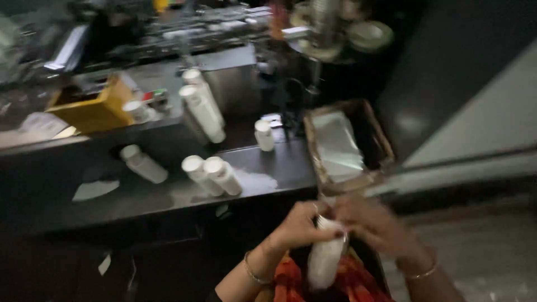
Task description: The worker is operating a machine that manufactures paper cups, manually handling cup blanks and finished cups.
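Note:
Both my hands meet low in the frame around a white plastic bottle (324, 258). My left hand (301, 225) grips its upper part, fingers curled at the neck. My right hand (376, 223) is blurred and closes over the bottle's top from the right. A bangle shows on each wrist. Just beyond my hands stands a brown woven tray (373, 130) lined with clear plastic sheets. Two similar white bottles (212, 174) lie side by side on the dark worktop (279, 162) to the left.
More white bottles lie about: one (143, 163) at the left, one upright (264, 135) by the tray, two long ones (202, 109) on the raised shelf. A yellow box (95, 109) sits at the back left. Machinery with round discs (335, 33) stands behind.

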